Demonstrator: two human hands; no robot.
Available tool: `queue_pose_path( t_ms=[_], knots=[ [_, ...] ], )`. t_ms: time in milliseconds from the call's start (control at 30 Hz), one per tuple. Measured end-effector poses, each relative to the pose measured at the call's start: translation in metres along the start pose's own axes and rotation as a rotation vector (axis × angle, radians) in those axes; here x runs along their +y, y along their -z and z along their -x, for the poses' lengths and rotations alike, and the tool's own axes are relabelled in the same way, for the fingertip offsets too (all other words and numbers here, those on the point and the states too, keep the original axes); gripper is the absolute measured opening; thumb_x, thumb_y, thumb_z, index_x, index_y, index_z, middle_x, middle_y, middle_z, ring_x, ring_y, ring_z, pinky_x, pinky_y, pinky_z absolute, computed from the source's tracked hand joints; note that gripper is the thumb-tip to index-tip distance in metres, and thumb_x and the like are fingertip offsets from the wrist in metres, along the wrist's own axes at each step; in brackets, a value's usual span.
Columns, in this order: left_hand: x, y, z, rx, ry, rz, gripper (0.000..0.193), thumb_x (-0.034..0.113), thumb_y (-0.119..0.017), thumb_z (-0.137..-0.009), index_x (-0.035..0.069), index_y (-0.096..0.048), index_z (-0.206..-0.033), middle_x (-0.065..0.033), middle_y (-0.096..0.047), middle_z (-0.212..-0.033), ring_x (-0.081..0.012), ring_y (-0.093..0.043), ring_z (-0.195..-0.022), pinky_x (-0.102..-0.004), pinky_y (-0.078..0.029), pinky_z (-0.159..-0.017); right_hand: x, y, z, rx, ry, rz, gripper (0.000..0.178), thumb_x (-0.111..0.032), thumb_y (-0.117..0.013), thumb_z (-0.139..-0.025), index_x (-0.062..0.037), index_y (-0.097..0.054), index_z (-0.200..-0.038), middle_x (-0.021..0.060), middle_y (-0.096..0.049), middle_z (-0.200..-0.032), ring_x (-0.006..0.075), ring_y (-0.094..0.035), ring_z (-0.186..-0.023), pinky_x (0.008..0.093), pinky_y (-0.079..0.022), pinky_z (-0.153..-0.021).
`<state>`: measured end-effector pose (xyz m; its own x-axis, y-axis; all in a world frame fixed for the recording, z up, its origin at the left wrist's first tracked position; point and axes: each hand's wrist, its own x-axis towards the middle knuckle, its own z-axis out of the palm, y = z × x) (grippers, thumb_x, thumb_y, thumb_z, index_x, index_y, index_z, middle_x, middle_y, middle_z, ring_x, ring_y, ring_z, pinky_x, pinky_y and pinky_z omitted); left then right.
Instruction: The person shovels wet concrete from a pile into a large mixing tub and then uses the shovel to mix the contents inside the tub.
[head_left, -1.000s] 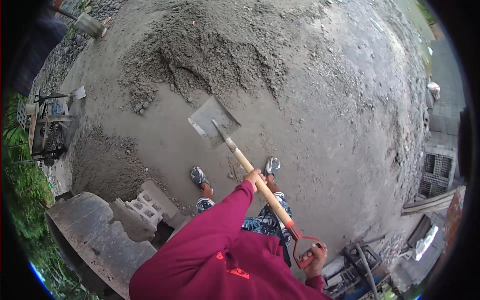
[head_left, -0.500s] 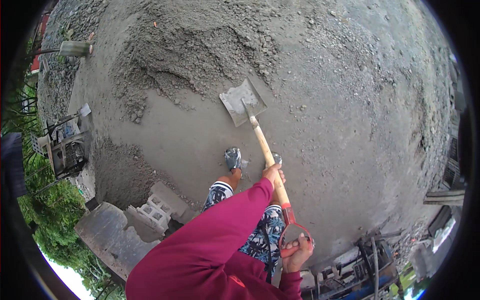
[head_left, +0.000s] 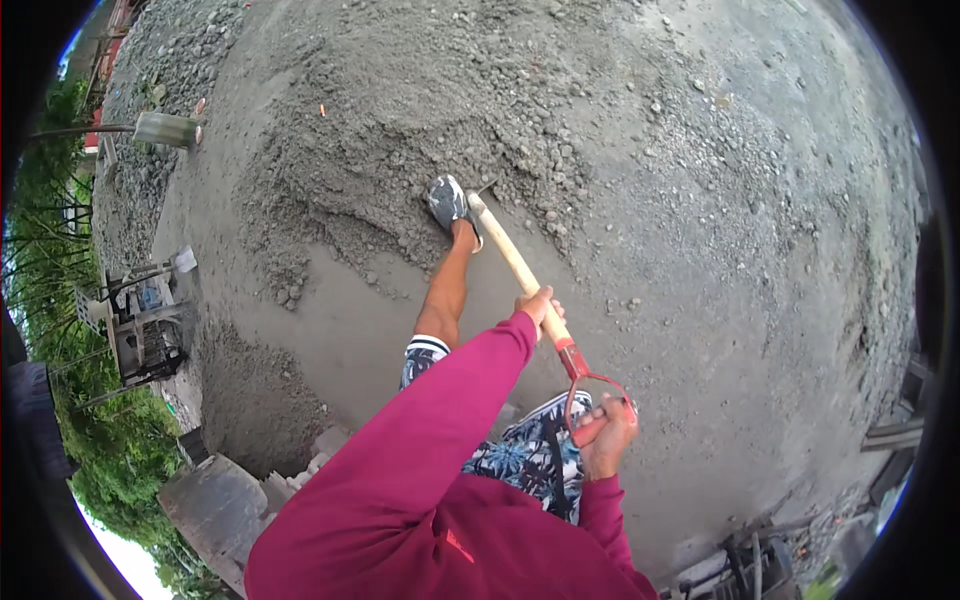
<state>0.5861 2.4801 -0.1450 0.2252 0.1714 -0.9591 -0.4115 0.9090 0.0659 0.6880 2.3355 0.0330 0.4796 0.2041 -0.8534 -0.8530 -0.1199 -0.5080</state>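
Note:
Both my hands hold a shovel with a pale wooden shaft [head_left: 510, 252] and a red D-shaped grip [head_left: 574, 365]. My left hand [head_left: 541, 309] wraps round the lower shaft, just above the red collar. At the top end, my right hand [head_left: 610, 432] is closed round the crossbar of the grip. The shovel's blade is mostly hidden at the edge of a heap of grey sand and gravel [head_left: 370, 130]; only a thin edge shows. One foot in a dark patterned shoe [head_left: 447, 202] stands beside the blade, against the heap.
A smaller dark heap [head_left: 255, 395] lies to the left, near broken concrete blocks and a curved metal sheet [head_left: 215, 505]. Farther left stand a frame-like machine [head_left: 145, 325] and a cylindrical container [head_left: 166, 130]. Loose gravel [head_left: 730, 190] spreads on the right.
The shovel has moved forward, and its blade has gone from lying visible on the ground to mostly hidden at the heap. One foot has stepped forward beside it. Both hands keep their hold.

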Motion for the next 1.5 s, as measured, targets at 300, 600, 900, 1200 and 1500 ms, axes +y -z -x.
queue_pose_path(
  t_ms=[300, 600, 900, 1200, 1500],
  knots=[
    [0.105, 0.022, -0.131, 0.205, 0.126, -0.677, 0.09, 0.06, -0.06, -0.083, -0.002, -0.033, -0.142, -0.0267, -0.05, -0.131, -0.0395, -0.054, -0.118, -0.0573, -0.049, -0.089, 0.044, 0.135, -0.24, 0.513, 0.066, 0.627, 0.008, -0.008, -0.059, -0.078, -0.0011, -0.059, -0.074, 0.0069, -0.053, -0.06, 0.0183, -0.052, -0.044, 0.0323, -0.042, -0.039],
    [0.19, 0.017, -0.274, 0.313, -0.083, -0.028, 0.022, 0.023, -0.069, -0.083, 0.011, -0.052, -0.078, -0.0005, -0.05, -0.062, -0.0166, -0.052, -0.052, -0.0382, -0.05, -0.054, 0.049, 0.076, -0.143, 0.701, 0.078, 0.637, 0.011, -0.01, -0.057, -0.082, -0.0021, -0.064, -0.083, 0.0041, -0.048, -0.057, 0.0152, -0.047, -0.042, 0.0295, -0.038, -0.038],
    [0.113, 0.02, -0.163, 0.256, -0.045, -0.022, 0.01, 0.014, -0.065, -0.082, 0.012, -0.056, -0.081, -0.0009, -0.049, -0.064, -0.0162, -0.05, -0.052, -0.0379, -0.048, -0.052, 0.002, 0.131, -0.029, 0.693, 0.139, 0.541, 0.008, -0.007, -0.058, -0.084, -0.0036, -0.056, -0.076, 0.0046, -0.048, -0.053, 0.015, -0.046, -0.038, 0.0297, -0.036, -0.033],
    [-0.042, 0.008, 0.063, 0.235, -0.059, -0.017, 0.013, 0.016, -0.064, -0.083, 0.011, -0.054, -0.078, -0.0033, -0.052, -0.062, -0.0184, -0.053, -0.048, -0.0376, -0.05, -0.045, -0.079, 0.332, 0.178, 0.466, 0.41, 0.957, 0.023, -0.023, -0.056, -0.086, -0.009, -0.074, -0.088, 0.0003, -0.049, -0.056, 0.0137, -0.048, -0.045, 0.0274, -0.038, -0.038],
    [-0.143, 0.082, 0.194, 0.198, 0.122, 0.141, 0.012, 0.017, -0.064, -0.085, 0.01, -0.055, -0.089, -0.0061, -0.055, -0.072, -0.0215, -0.057, -0.055, -0.0419, -0.051, -0.052, -0.149, 0.21, 0.404, 0.636, 0.373, 2.33, 0.022, -0.04, -0.066, -0.075, -0.021, -0.076, -0.08, 0.0054, -0.072, -0.078, 0.0255, -0.069, -0.075, 0.0415, -0.054, -0.069]
  ],
)
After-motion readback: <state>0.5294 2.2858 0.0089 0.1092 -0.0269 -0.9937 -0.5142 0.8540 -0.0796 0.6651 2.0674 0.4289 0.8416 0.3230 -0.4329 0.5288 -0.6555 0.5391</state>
